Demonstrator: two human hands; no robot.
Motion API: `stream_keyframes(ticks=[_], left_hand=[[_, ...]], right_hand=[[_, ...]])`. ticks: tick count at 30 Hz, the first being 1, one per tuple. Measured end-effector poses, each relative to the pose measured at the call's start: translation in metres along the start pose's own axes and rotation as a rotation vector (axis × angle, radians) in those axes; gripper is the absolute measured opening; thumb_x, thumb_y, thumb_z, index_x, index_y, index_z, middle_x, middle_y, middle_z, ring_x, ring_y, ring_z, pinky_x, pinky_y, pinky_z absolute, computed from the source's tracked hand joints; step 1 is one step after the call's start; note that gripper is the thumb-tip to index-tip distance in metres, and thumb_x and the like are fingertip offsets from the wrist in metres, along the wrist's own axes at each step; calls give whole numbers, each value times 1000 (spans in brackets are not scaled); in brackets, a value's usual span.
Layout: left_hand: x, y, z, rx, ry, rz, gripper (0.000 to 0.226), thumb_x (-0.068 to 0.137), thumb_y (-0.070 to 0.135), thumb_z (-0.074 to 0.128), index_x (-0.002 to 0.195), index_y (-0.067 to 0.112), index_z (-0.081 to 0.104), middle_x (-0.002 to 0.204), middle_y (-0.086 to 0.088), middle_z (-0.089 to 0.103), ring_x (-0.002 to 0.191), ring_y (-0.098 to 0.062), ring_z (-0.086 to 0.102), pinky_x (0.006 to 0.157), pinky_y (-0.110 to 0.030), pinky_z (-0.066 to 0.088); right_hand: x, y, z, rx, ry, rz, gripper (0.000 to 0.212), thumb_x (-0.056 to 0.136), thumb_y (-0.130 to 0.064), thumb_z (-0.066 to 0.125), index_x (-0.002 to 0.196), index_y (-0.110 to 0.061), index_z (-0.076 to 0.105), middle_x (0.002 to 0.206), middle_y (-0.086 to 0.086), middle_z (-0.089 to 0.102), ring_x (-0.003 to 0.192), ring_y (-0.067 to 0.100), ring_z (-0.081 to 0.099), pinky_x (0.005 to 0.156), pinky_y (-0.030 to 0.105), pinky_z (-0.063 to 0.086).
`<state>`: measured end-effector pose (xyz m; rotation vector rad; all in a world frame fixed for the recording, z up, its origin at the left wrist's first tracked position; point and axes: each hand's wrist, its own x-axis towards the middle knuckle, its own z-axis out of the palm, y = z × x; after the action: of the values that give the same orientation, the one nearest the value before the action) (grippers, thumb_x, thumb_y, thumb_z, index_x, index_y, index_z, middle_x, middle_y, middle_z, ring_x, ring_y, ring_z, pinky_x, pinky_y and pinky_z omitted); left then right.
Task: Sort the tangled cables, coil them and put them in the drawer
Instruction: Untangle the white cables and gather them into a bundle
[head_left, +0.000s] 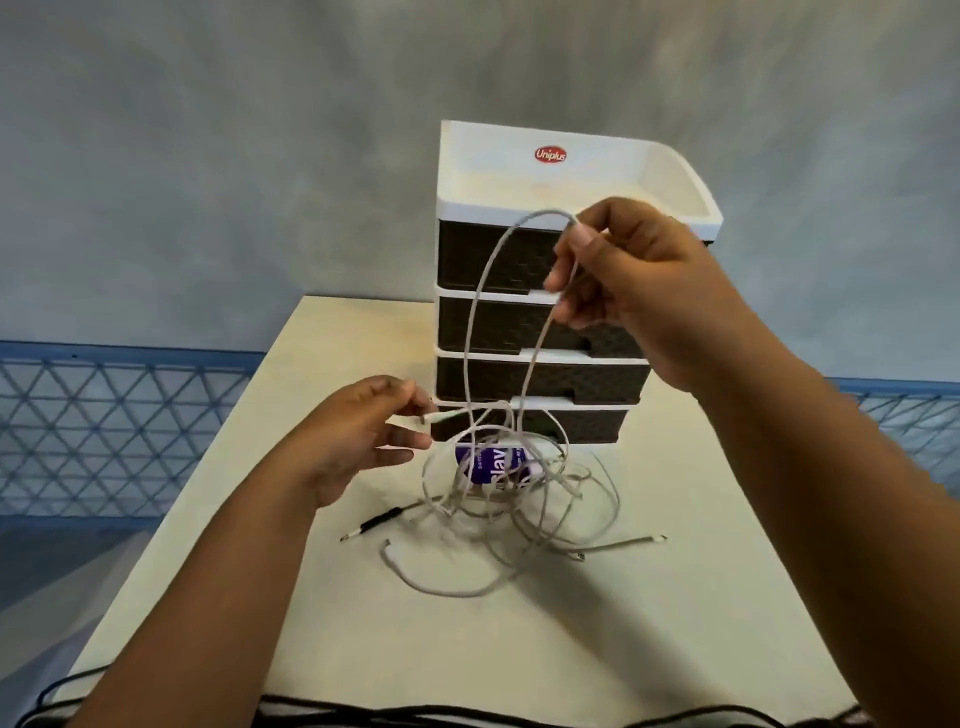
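The right hand lifts a loop of thin grey cable high, fingers pinching it, likely to draw it free of the tangled grey cable pile on the pale surface. At eight o'clock of the loop, the left hand pinches a white plug end, seemingly steadying it; the brown-and-white plastic drawer unit stands shut at twelve o'clock.

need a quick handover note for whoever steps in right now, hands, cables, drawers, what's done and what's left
Right hand: raised in front of the drawer unit, pinching a loop of white cable that hangs down to the pile.
Left hand: lower, pinching a white cable end just above the table.
Cable pile: still tangled on the table in front of the bottom drawer, with a purple label under it. A black-tipped plug and other loose ends lie around it.
Done: nothing coiled, all four drawers shut.
Left: free each cable, coil it, open a drawer, put the coils in.
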<state>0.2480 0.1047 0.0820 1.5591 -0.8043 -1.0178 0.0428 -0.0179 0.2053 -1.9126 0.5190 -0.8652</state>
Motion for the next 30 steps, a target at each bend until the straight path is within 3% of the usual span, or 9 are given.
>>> stream_keyframes(ticks=[5,10,13,16,20,22,24,27,30], left_hand=[[-11,8,22,33,14,209,38,103,44,35,115,23,64,115,10,69,109,-11,63,89,-31,50],[-4,21,46,270,47,371,21,95,42,56,115,35,58,107,20,61,95,7,59,72,-11,44],[14,9,51,540,102,374,3,94,34,62,95,31,63,94,11,65,87,-7,63,75,-30,55],[26,-16,50,629,103,305,14,97,41,55,90,31,63,93,4,70,88,-15,65,83,-40,55],[23,-37,46,381,10,334,14,91,42,63,101,32,60,94,4,68,85,-9,64,78,-32,53],[16,-36,42,205,9,333,18,88,39,67,96,24,60,86,-7,65,73,-13,60,71,-33,52],[12,-30,35,148,97,421,14,91,30,65,88,17,62,79,-10,63,67,-14,58,69,-31,50],[8,-12,24,223,242,552,9,92,24,65,84,20,67,75,6,65,67,-4,57,67,-19,47],[6,10,21,310,240,640,9,93,23,63,86,26,68,78,14,65,73,-3,58,66,-13,46]], right_hand=[[23,-41,-7,-45,2,-143,17,103,-18,48,90,-13,57,79,9,68,65,26,66,63,34,55],[40,-68,-11,-107,-17,-199,17,104,-16,46,95,-7,57,78,10,68,67,29,69,65,36,58],[46,-76,-18,-63,3,-214,17,104,-15,44,95,-7,56,82,13,67,70,30,68,69,38,57],[47,-79,-29,-38,29,-211,18,104,-15,44,96,-6,57,82,13,66,69,28,67,68,37,56],[47,-60,-35,-135,147,-178,22,103,-16,46,85,-13,59,65,6,55,51,14,49,50,28,39],[47,-44,-40,-165,249,-98,26,101,-18,47,79,-17,60,60,3,47,51,13,38,50,28,29],[44,-26,-49,-302,313,25,26,99,-23,49,77,-19,63,63,1,49,58,15,43,55,30,34],[24,2,-58,-711,70,294,24,97,-39,54,90,-20,66,83,4,63,84,23,61,79,41,51],[-1,21,-44,-905,-320,496,35,93,-53,56,102,-21,62,91,5,69,86,20,67,85,41,55]])
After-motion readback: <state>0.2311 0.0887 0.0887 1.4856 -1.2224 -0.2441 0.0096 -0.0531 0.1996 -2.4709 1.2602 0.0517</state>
